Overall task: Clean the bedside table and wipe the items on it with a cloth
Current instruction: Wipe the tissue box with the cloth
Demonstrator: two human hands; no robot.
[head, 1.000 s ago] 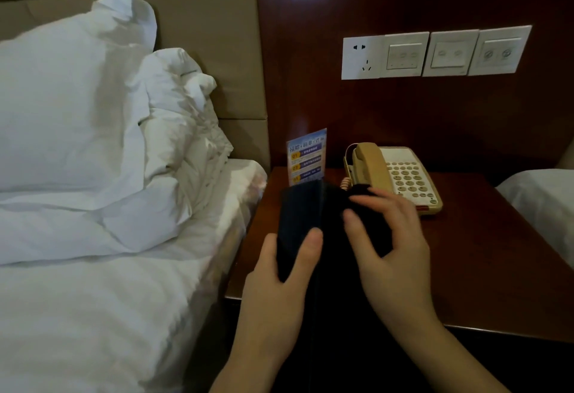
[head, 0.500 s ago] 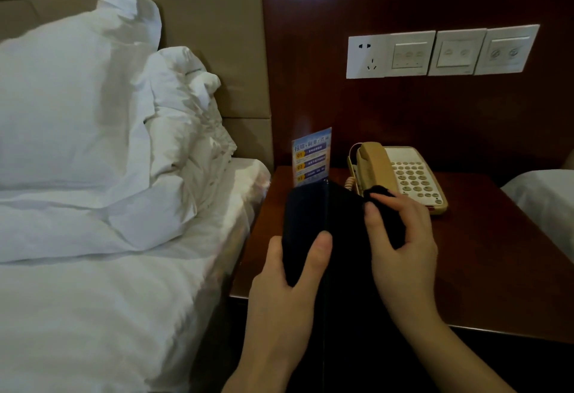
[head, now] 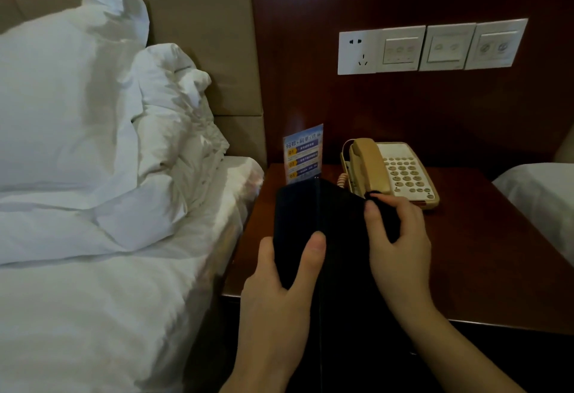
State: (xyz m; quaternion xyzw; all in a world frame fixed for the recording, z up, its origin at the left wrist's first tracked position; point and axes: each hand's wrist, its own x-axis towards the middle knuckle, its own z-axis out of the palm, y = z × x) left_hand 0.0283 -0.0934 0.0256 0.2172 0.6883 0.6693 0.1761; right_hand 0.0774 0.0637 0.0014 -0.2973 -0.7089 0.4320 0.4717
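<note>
A dark cloth (head: pixel 323 212) is stretched between both my hands above the front left part of the dark wooden bedside table (head: pixel 484 256). My left hand (head: pixel 279 280) grips its lower left edge, thumb on top. My right hand (head: pixel 400 243) pinches its upper right corner, close to the handset of the beige telephone (head: pixel 394 169) at the back of the table. A small blue printed card (head: pixel 302 153) stands upright behind the cloth, left of the telephone.
A bed with white bedding and crumpled pillows (head: pixel 93 131) borders the table on the left. A second white bed (head: pixel 540 197) edges in on the right. Wall socket and switch plates (head: pixel 431 47) sit above the telephone on the wooden panel.
My right hand has shifted right along the cloth's upper edge, pulling it wider. The left hand keeps its grip. The view has drifted slightly.
</note>
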